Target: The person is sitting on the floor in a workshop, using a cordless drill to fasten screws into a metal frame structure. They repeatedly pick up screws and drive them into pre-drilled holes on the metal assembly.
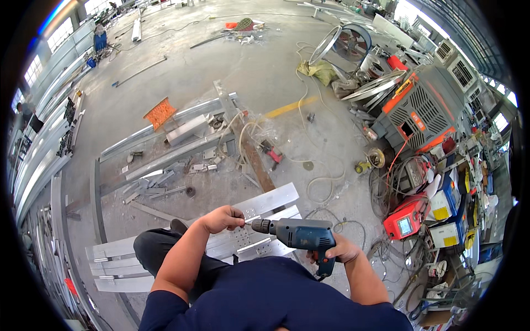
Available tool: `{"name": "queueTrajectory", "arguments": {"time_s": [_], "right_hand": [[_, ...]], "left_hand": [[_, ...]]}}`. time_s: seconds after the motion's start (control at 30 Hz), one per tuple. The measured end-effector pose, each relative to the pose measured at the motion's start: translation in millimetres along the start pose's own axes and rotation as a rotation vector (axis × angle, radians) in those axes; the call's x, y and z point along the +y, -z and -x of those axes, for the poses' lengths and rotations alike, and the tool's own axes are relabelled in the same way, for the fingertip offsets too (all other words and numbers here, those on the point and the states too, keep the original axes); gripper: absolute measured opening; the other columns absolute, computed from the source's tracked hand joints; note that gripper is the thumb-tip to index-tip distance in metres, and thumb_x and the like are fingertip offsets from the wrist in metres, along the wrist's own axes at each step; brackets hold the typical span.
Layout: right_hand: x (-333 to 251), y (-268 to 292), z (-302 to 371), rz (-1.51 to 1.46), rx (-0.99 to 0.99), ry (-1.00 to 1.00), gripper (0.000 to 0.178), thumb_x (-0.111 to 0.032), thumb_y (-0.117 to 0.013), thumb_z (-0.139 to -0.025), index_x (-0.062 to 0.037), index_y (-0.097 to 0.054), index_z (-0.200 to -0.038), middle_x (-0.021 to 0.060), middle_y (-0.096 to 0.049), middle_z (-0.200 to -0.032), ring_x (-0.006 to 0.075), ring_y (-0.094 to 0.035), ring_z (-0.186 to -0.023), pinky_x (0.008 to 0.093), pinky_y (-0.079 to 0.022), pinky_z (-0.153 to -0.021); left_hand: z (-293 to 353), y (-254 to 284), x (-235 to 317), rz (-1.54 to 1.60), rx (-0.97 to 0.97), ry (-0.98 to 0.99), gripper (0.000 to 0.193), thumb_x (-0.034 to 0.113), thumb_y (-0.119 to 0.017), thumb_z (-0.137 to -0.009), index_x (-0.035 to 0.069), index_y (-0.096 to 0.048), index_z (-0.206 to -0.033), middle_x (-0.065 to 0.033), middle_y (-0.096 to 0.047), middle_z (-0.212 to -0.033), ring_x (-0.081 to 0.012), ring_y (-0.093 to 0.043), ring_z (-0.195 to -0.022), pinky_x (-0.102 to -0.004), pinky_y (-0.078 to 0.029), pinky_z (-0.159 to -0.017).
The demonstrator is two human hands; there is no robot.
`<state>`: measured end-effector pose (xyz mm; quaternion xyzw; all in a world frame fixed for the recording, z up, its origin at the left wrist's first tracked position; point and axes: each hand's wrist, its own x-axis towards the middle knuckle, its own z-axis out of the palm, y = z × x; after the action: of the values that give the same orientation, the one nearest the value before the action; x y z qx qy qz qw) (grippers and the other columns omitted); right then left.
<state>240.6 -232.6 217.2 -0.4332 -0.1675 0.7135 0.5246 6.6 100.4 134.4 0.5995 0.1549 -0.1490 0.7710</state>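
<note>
A dark blue corded-style power drill (304, 234) lies level in front of my chest, its chuck toward the left. My right hand (343, 248) is wrapped round its grip near the trigger. At the chuck's tip, my left hand (223, 219) is closed in a pinch; what sits between the fingertips is too small to make out. Below the drill lie silvery metal profiles (280, 197) side by side, with small loose screws or rivets (243, 234) scattered on them. More of the profiles (118, 268) show left of my bent knee.
A rusty steel beam (255, 163) supports the work. An orange stool (160, 113) and metal offcuts stand ahead left. A red-and-black power tool (271, 153) lies beyond the profiles. At right are a grey-orange machine (422, 110), a red device with a screen (406, 220) and tangled cables (381, 259).
</note>
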Motion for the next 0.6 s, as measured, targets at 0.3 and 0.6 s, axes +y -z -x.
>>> {"name": "queueTrajectory", "arguments": {"time_s": [0.3,0.6], "right_hand": [[-10,-2,0,0.095,0.051,0.104,0.055,-0.014,-0.081,-0.066,0.0023,-0.061,-0.115,0.0136,-0.068,-0.096,0.0235,-0.066,-0.085,0.0352,-0.052,-0.076],[-4,5,-10,0.096,0.144,0.152,0.052,-0.014,-0.079,-0.068,0.0039,-0.061,-0.113,0.0139,-0.069,-0.093,0.0226,-0.066,-0.082,0.0322,-0.052,-0.07]], "left_hand": [[-4,14,-19,0.678,0.203,-0.219,0.021,0.018,-0.068,-0.089,0.003,-0.057,-0.08,0.002,-0.04,-0.062,-0.0118,-0.036,-0.056,-0.0291,-0.029,-0.056],[-25,23,-48,0.87,0.487,0.047,0.022,-0.001,-0.053,-0.077,0.001,-0.055,-0.099,-0.0049,-0.052,-0.078,-0.0164,-0.049,-0.068,-0.032,-0.042,-0.063]]}}
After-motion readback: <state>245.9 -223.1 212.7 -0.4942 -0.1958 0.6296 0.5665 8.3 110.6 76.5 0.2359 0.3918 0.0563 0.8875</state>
